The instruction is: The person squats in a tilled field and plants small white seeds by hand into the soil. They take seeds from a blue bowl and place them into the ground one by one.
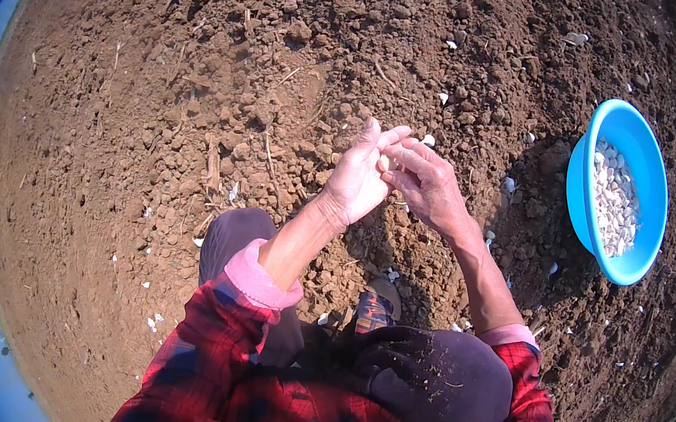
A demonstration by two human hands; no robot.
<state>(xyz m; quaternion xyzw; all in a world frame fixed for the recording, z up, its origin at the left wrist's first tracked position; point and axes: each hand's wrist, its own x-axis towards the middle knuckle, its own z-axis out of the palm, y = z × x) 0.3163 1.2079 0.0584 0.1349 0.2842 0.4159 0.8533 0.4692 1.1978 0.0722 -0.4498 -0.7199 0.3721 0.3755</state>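
Observation:
My left hand (pixel 357 178) is turned palm up and cupped above the soil. A pale garlic clove (pixel 384 163) rests against its palm and fingers; whether more cloves lie behind it is hidden. From the right, my right hand (pixel 427 182) reaches over the left palm, thumb and fingertips closing around that clove. The fingers of both hands overlap and touch. Just beyond the fingertips a white clove (pixel 428 140) lies on the ground. To the right, a blue plastic basin (pixel 654 212) holds many peeled-apart garlic cloves (pixel 613 200) and leans on the soil.
Brown, cloddy soil (pixel 120 178) surrounds me, strewn with dry stalks (pixel 214 163) and scattered cloves (pixel 443 98). My bent knees (pixel 437 380) and one shoe (pixel 388 294) are close below my hands. Another clove (pixel 509 185) lies between my right hand and the basin.

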